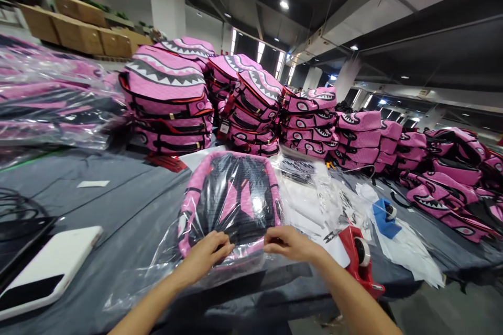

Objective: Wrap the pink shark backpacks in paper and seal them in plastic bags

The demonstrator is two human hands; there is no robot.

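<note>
A pink and black backpack (239, 196) lies with its strap side up inside a clear plastic bag (165, 267), right in front of me. My left hand (210, 252) is closed at the lower left of the backpack, its curled fingers gripping the bag's film. At the lower right, my right hand (288, 243) pinches the same film, thumb and fingers together. Loose plastic spreads from the backpack's near end towards the left. The fingertips of both hands are partly hidden.
Stacked pink backpacks (168, 84) line the table's far side. Bagged ones (51, 99) lie at left, near a white device (51, 267). On the right are a red tape dispenser (356, 259), a blue tape dispenser (385, 220), and printed plastic bags (302, 188).
</note>
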